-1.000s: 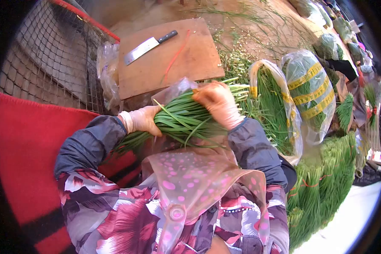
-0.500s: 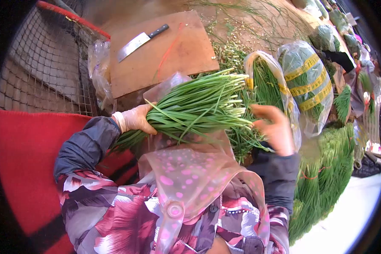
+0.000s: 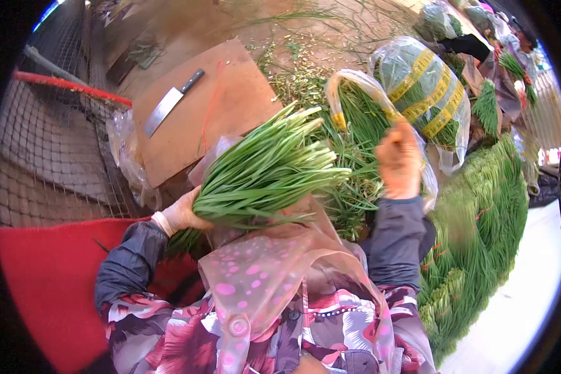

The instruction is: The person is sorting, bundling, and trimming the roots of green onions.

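My left hand (image 3: 187, 212), in a pale glove, is wrapped round a thick bunch of long green stalks (image 3: 262, 168). Their pale ends point right, and the leafy ends droop below the hand. My right hand (image 3: 399, 161) is raised to the right of the bunch, apart from it, near the open plastic bag (image 3: 427, 177) of greens. Its fingers are blurred, and whether they hold anything is unclear. Beyond the bunch lies a brown board (image 3: 237, 78) with a cleaver (image 3: 164, 111) and a red tie (image 3: 212, 103) on it.
At right stand a taped clear bag (image 3: 445, 93) of greens and a large pile of green bundles (image 3: 480, 230). Cut scraps (image 3: 299, 84) litter the ground beyond. Wire mesh (image 3: 50, 162) and red cloth (image 3: 43, 274) lie at left. A co-worker's dark sleeve (image 3: 467, 45) shows upper right.
My right hand has moved up and away from the stalk ends. The bunch in my left hand has shifted left and tilted upward. The view has turned, so the board appears lower and further left.
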Motion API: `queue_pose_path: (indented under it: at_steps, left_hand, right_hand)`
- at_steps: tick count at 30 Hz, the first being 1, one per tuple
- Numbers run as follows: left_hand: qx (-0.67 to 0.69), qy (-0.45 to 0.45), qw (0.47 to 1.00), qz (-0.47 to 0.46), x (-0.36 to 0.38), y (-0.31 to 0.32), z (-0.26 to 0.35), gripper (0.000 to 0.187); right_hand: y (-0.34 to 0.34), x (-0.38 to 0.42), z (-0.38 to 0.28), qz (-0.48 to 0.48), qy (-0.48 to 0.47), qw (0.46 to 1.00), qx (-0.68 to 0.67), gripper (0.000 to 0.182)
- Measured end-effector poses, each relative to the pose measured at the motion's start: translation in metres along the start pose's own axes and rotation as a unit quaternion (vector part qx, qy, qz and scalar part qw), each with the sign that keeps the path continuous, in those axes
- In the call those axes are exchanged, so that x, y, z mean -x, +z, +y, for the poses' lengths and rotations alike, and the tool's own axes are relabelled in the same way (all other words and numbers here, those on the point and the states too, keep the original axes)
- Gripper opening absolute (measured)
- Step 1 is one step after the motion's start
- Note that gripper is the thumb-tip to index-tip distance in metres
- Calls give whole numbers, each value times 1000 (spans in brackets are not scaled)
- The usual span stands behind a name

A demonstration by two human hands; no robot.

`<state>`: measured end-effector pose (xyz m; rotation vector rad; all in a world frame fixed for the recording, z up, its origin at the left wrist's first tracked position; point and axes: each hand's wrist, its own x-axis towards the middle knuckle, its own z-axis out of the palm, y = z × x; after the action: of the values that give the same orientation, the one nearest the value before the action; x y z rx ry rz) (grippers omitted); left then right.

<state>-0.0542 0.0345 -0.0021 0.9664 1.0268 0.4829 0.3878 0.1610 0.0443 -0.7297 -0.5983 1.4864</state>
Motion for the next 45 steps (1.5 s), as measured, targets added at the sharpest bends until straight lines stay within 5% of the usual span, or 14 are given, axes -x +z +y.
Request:
queue_pose_path:
  at_steps: [3,5,7,8,9,11,15,17,23,25,26,27,39,45]
  left_hand:
    - [-5,16,1000,3,-3,-8,-16,88]
    - [-23,23,999,12,-5,-5,-13,87]
    - [-4,16,1000,13,-5,-1,-12,88]
    - [-13,26,999,21,-7,5,-7,86]
    - [-13,26,999,20,-6,9,-3,86]
    - [-55,24,997,41,-7,16,2,83]
    - [-88,43,992,81,-9,23,-9,75]
    - [-139,68,983,100,-9,17,-23,71]
    - [-225,71,965,115,1,14,-16,71]
    - [-255,99,951,146,-2,17,-22,69]
    - [-255,99,951,146,-1,18,-17,69]
    - [-303,79,937,156,0,23,-9,67]
    - [-491,125,840,197,10,53,20,62]
    - [-452,58,874,167,8,41,15,69]
  right_hand:
    - [-54,0,-85,48,-115,991,-55,19]
    - [-61,10,-95,-12,-48,999,18,21]
    - [-5,20,-73,25,67,956,283,24]
    - [2,18,-37,-80,-82,858,501,28]
    - [6,19,-2,-172,-218,683,676,33]
    - [53,21,5,-91,54,803,587,42]
    - [65,-3,53,-107,154,761,622,38]
    - [58,-11,91,-93,274,866,408,30]
    - [-5,-30,35,111,72,984,119,28]
    - [3,-2,3,-63,287,785,546,31]
    - [8,-3,2,-70,308,768,558,36]
    - [34,11,0,-57,237,842,481,39]
    - [66,3,89,-126,327,844,406,30]
    - [47,14,95,-73,238,962,110,18]
